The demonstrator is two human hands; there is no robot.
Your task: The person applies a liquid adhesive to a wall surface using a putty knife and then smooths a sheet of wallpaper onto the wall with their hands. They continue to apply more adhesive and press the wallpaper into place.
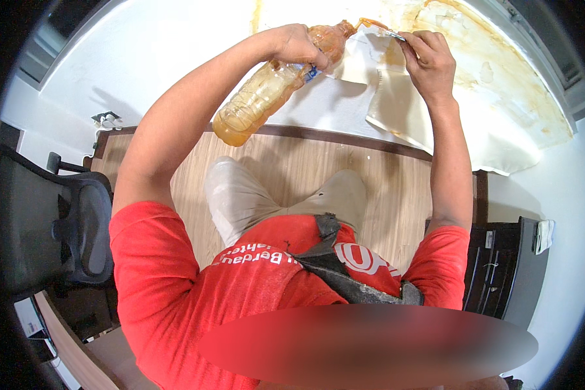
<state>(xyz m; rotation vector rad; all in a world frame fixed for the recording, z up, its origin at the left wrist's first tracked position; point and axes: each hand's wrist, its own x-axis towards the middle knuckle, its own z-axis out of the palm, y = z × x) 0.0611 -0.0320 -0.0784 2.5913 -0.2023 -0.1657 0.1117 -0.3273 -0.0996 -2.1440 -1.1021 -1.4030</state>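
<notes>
A clear plastic bottle [257, 104] with amber liquid in it is gripped around its upper part by my left hand [303, 49]. It lies tilted, its neck pointing up and to the right and its base low to the left. My right hand [432, 65] pinches a small, thin tool [391, 34] whose exact kind I cannot make out. Amber stuff coats the tool's far end, close to the bottle's mouth. Behind both hands, a cream sheet [406, 107] hangs partly loose from the white wall [201, 45], and amber stains [500, 81] mark the surface at right.
A black office chair [42, 221] stands at left, near a wall socket with plugs [107, 120]. Dark cabinet furniture [500, 260] is at right, a white cloth [544, 235] hanging on it. Wooden flooring [286, 149] lies beneath me, with a dark skirting board [396, 144] along the wall.
</notes>
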